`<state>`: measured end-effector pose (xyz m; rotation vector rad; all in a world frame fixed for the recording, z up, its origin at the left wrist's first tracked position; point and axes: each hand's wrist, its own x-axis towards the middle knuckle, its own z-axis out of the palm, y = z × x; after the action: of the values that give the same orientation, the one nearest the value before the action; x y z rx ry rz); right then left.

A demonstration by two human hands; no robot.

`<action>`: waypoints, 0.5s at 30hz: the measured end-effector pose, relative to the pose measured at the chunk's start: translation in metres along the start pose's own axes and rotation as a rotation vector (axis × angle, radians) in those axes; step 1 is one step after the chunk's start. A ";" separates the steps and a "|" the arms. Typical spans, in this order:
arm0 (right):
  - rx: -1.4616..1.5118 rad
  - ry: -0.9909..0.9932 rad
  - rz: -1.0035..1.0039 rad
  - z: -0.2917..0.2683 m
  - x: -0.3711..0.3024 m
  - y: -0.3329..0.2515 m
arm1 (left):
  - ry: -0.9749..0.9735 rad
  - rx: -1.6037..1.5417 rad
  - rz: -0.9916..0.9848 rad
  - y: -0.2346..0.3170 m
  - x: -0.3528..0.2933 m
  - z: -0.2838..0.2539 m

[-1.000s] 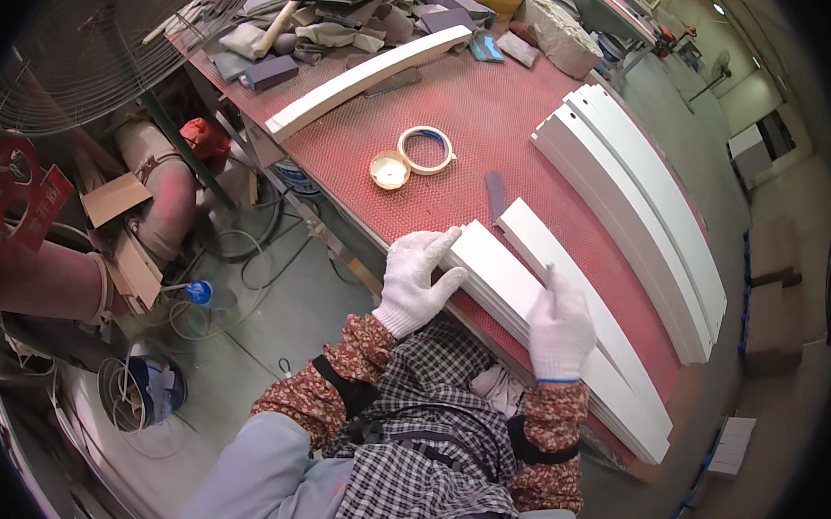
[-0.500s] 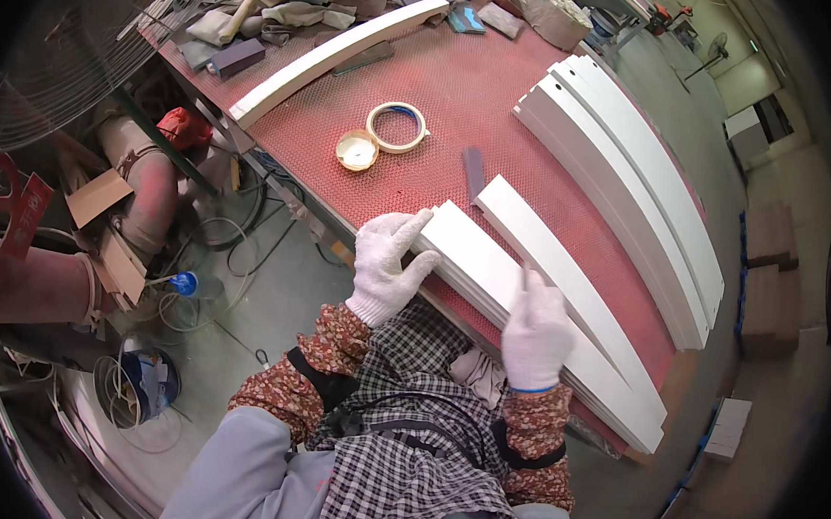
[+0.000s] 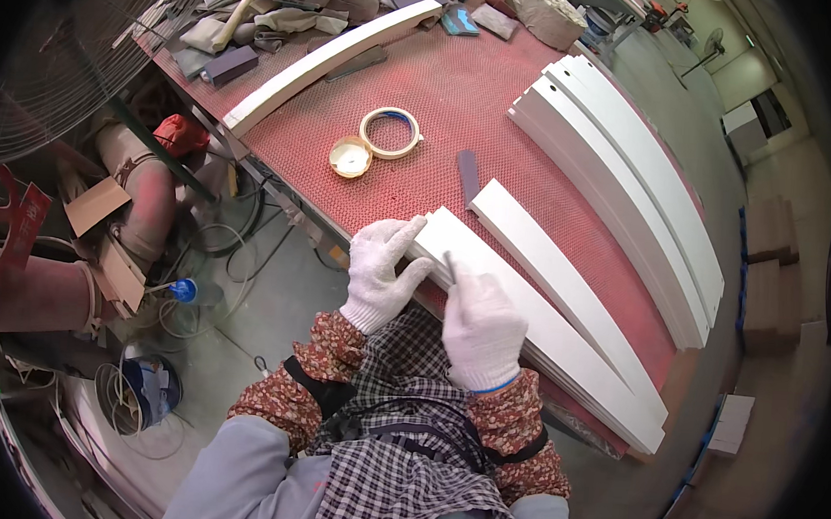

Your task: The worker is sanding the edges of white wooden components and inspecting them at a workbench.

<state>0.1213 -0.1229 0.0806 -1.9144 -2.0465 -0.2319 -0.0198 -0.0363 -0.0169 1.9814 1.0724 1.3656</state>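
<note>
Both my hands wear white knit gloves. My left hand grips the near-left end of a stack of long white boards, fingers over the end and thumb along the near side. My right hand is closed over the near edge of the top board, close to the left hand. A thin grey tip pokes out from its fingers; the rest of this thing is hidden, so its kind is unclear. Beyond the stack lies a single white curved strip, with a purple-grey sanding block at its far end.
On the red textured table lie a tape roll, a small round dish and a curved white piece. More white curved boards are stacked at right. Blocks and scraps fill the far left corner. A wire-guarded fan stands at left.
My right hand has slid left along the top board toward its end, carrying the small grey thing. The left hand keeps its hold on the board end.
</note>
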 end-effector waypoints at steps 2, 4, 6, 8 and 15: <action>-0.022 0.114 0.125 0.001 0.005 0.011 | 0.004 -0.001 -0.013 0.000 0.001 -0.005; 0.002 0.092 0.090 -0.002 0.009 0.012 | -0.011 -0.010 0.005 0.004 0.006 -0.004; 0.042 0.013 -0.009 -0.008 0.014 0.000 | -0.017 -0.018 -0.016 0.005 0.004 -0.006; 0.021 0.009 -0.012 -0.005 0.017 -0.001 | -0.021 -0.056 -0.033 0.001 0.002 -0.007; 0.025 0.052 0.014 0.005 0.024 0.002 | -0.040 -0.048 -0.042 0.002 0.001 -0.013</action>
<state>0.1219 -0.0983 0.0837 -1.8873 -1.9929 -0.2481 -0.0312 -0.0370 -0.0104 1.9328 1.0481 1.3122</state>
